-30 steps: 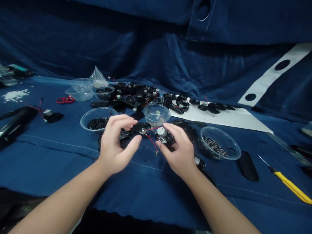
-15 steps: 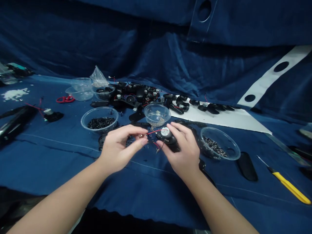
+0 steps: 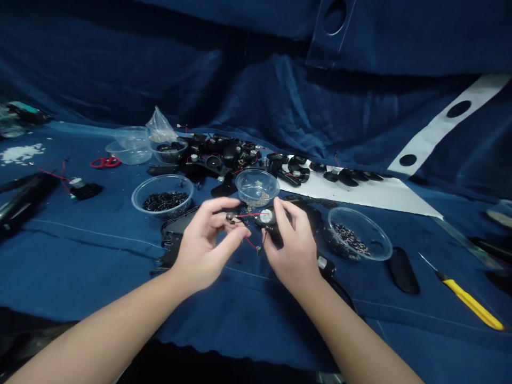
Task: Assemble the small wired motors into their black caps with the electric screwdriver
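Blue-draped worktop (image 3: pixel 100 250) lies under both hands: the left grip (image 3: pixel 206 248) pinches a small metal part (image 3: pixel 231 217), the right grip (image 3: pixel 290 248) pinches a small round speaker (image 3: pixel 266 216), their red wire (image 3: pixel 248 215) still taut, just before a clear plastic bowl (image 3: pixel 257 188).

No legible text or labels

I am at a workshop assembly bench draped in navy cloth (image 3: pixel 84 288). Evidence: wired black parts (image 3: pixel 224 154) at 12 o'clock, bowl of small black pieces (image 3: pixel 162 201) at 11 o'clock, red scissors (image 3: pixel 105 162) at 10 o'clock, yellow utility knife (image 3: pixel 468 298) at 3 o'clock.
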{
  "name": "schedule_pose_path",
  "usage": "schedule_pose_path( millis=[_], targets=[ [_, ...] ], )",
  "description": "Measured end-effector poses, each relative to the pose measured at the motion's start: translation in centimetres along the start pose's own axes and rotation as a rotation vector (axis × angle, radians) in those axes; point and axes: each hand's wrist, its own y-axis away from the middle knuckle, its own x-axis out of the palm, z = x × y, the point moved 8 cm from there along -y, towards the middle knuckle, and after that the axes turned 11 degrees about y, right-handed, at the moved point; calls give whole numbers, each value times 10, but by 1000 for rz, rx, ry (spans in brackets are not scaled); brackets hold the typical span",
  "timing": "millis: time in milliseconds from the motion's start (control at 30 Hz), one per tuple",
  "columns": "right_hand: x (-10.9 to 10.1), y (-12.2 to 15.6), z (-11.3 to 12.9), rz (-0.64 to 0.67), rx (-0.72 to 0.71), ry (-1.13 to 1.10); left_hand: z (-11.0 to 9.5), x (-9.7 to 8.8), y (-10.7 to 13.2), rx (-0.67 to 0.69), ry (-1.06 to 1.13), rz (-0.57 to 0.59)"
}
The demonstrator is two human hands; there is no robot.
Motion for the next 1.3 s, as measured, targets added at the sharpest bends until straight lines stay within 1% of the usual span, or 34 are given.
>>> schedule_pose_path(
  millis=[67, 233, 300, 367, 467, 533, 633, 733, 833, 933, 1000, 1067, 1100, 1233, 1300],
  targets=[
    [1, 1, -6, -12, 75, -41, 5, 1, -1, -68, 79, -31],
    [11, 6, -25, 31, 343, -271, 33, 15, 1, -373, 368, 1],
    [13, 7, -28, 50, 406, -358, 41, 15, 1, -435, 410, -2],
    [15, 8, -29, 76, 439, -429, 43, 9, -1, -430, 386, -28],
    [18, 8, -30, 121, 475, -527, 41, -4, -5, -364, 275, -84],
    [20, 7, -29, 147, 474, -630, 39, -8, -7, -321, 222, -79],
    [21, 5, -24, 201, 424, -790, 39, -6, -8, -329, 252, -30],
    [21, 4, -21, 256, 412, -857, 37, -4, -7, -378, 344, -58],
    [19, 4, -21, 261, 421, -900, 30, -2, -6, -386, 364, -76],
    [19, 4, -21, 255, 422, -928, 25, 2, -6, -387, 333, -33],
    [19, 4, -21, 250, 420, -941, 23, 2, -6, -365, 314, -11],
    [19, 4, -20, 261, 420, -965, 19, 1, -7, -298, 264, 12],
    [20, 4, -18, 268, 419, -986, 15, 0, -9, -232, 212, 28],
    [19, 4, -14, 284, 402, -1013, -8, -2, -11, 118, -94, 82],
    [19, 4, -12, 300, 388, -985, -13, 0, -9, 203, -191, 115]
  ],
)
